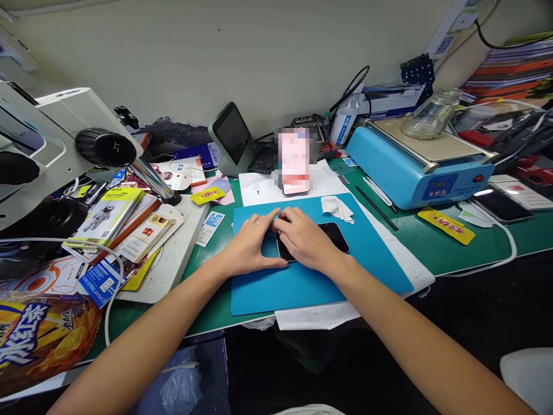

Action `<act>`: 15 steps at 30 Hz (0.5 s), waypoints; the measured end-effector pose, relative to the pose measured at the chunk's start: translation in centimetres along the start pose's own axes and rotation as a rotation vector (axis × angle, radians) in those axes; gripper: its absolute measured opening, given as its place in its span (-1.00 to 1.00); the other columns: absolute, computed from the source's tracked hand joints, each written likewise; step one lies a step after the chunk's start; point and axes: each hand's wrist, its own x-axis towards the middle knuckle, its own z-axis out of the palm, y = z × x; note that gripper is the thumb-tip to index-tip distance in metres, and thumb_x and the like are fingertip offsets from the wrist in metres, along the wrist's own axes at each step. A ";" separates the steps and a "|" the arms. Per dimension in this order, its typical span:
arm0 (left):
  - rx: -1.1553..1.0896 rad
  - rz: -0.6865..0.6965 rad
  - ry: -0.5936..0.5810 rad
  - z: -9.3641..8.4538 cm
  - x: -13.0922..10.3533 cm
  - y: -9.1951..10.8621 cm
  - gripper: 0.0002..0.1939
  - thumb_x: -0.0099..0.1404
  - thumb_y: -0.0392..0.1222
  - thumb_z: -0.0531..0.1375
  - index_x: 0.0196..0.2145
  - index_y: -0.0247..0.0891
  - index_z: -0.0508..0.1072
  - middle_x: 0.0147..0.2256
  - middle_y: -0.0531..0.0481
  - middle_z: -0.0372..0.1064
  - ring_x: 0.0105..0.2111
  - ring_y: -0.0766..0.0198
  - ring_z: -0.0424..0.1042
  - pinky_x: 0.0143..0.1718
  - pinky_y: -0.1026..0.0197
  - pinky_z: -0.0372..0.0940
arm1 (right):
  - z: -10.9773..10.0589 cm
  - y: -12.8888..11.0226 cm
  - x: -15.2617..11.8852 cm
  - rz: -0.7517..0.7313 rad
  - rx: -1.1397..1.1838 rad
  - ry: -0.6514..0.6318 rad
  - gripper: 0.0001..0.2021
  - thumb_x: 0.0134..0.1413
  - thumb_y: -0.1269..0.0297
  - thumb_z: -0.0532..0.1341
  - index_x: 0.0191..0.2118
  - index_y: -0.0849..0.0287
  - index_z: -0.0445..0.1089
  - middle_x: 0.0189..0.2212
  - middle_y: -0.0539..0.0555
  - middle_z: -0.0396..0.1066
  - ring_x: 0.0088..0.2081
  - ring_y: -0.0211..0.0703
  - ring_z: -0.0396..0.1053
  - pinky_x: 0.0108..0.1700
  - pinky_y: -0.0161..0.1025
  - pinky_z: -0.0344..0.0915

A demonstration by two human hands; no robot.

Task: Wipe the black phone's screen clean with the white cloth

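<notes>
A dark-screened phone [336,236] lies face up, lengthwise from left to right, on a blue work mat [268,294]. My left hand [248,242] spans the phone's left end, its thumb at the near edge and its fingers at the far edge. Over the left part of the phone my right hand [302,236] is bent, fingertips drawn together at the far left corner. Whatever those fingertips may hold is hidden. A crumpled white wipe [337,208] rests on the mat just beyond the phone's right end.
A second phone [296,161], lit and partly blurred, stands behind the mat. At right are a blue heating plate machine [401,164] with a glass jar [432,115] on top and a black pen-like tool [375,207]. A microscope [103,147] and stacked boxes [108,219] crowd the left.
</notes>
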 end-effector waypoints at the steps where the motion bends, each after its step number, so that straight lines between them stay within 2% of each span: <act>1: 0.001 0.003 0.000 0.0 0.0 0.0 0.11 0.13 0.14 0.43 0.44 -0.06 -0.08 0.21 -0.19 0.28 0.08 -0.12 0.28 0.12 -0.16 0.25 | 0.0 0.0 0.0 0.002 -0.002 0.000 -0.74 0.28 0.49 0.00 -0.21 0.13 0.42 -0.19 0.15 0.33 -0.14 0.00 0.24 -0.11 -0.04 0.31; 15: -0.007 0.032 0.007 0.0 0.0 0.0 0.12 0.13 0.12 0.43 0.45 -0.01 -0.10 0.22 -0.15 0.28 0.04 -0.09 0.29 0.11 -0.16 0.26 | 0.0 -0.3 0.3 0.015 -0.035 -0.026 -0.75 0.29 0.48 -0.02 -0.18 0.15 0.39 -0.18 0.16 0.32 -0.18 -0.01 0.22 -0.13 -0.03 0.31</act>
